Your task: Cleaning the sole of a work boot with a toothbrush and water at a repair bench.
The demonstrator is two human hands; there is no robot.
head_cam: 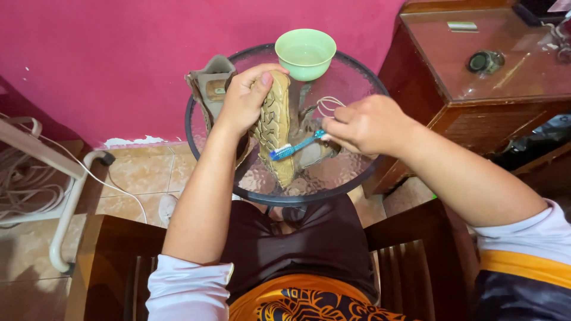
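Your left hand (247, 98) was clamped around the toe end of a tan shoe (275, 128), fingers curled over the top, holding it on edge with the patterned sole facing you. Your right hand (369, 125) was closed in a pinch on a blue toothbrush (295, 147), its white bristles touching the sole at about the shoe's middle. The handle ran from the brush head toward 2 o'clock into your fingers.

The shoe stood near the centre of a round glass counter (351, 83), its lower end resting on the glass. A second shoe (211, 86) of the same tan stood just behind your left hand at 10 o'clock. A loose pale lace (328, 106) lay on the glass just beside your right hand. A light green bowl (305, 52) sat at 12 o'clock on the counter's far edge.

Off the counter at 2 o'clock stood a dark wooden cabinet (470, 113) with a glass top. A magenta wall (119, 59) ran behind.
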